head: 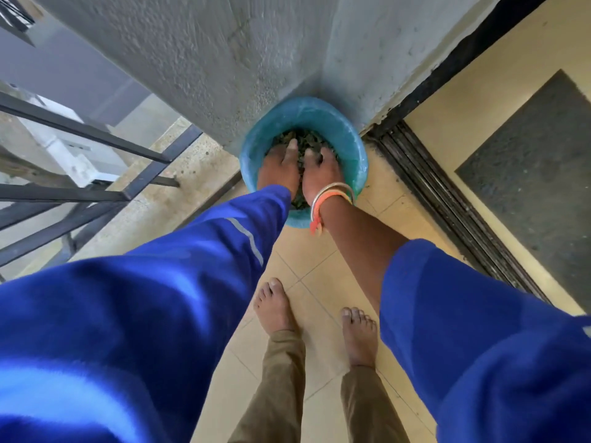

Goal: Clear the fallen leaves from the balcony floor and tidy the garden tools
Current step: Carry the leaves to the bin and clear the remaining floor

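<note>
Left hand (278, 169), right hand (320, 174) flat, fingers straight, pressing leaves (303, 137) into bucket (307, 107), gripping nothing. Visible floor (323, 276) mostly leaf-free; tools unseen, tidying likely pending.

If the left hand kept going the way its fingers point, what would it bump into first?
Probably the leaves in the blue bucket: the left hand rests on them, fingers pointing down into the pile. Depth is hard to judge.
</note>
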### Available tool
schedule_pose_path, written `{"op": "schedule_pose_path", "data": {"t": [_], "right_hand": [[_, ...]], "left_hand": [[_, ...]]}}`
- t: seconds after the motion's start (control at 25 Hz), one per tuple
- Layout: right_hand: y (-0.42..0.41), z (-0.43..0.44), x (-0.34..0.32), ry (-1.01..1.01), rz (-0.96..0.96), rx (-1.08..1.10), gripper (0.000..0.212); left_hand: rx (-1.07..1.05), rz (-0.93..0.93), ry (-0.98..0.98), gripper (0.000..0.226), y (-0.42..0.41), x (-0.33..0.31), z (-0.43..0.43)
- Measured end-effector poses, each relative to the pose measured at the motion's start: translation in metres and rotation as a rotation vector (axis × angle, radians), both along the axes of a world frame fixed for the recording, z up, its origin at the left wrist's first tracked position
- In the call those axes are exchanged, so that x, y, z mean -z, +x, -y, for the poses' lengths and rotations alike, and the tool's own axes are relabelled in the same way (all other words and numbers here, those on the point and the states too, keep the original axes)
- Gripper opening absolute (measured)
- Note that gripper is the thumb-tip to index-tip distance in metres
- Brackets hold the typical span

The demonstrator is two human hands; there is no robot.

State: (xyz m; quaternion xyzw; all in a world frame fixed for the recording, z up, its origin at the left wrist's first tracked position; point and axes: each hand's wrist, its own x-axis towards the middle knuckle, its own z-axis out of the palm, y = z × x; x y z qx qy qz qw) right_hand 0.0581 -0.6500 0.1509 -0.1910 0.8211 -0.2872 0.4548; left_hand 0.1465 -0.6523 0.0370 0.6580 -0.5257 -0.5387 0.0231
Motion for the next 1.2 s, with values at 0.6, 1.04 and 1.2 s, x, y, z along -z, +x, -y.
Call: {"op": "schedule_pose_path", "data": {"t": [0.6,1.04,1.2], "right_hand": [[-0.026,-0.130,-0.056,0.088,-0.406,-0.224,0.077],[-0.040,-0.505,-0.060,0.394,-0.322,0.446,0.073],[-0.001,-0.675,-0.078,0.538,-0.262,0.719,0.073]], "left_hand": [[1.045,0.305,-0.650,0.078,-0.024,-0.170,-0.027],[1.883,0.048,-0.745,0.085,-0.131,-0.184,-0.374],[2.111,-0.103,-0.749,0.082,-0.140,-0.206,-0.546]]}}
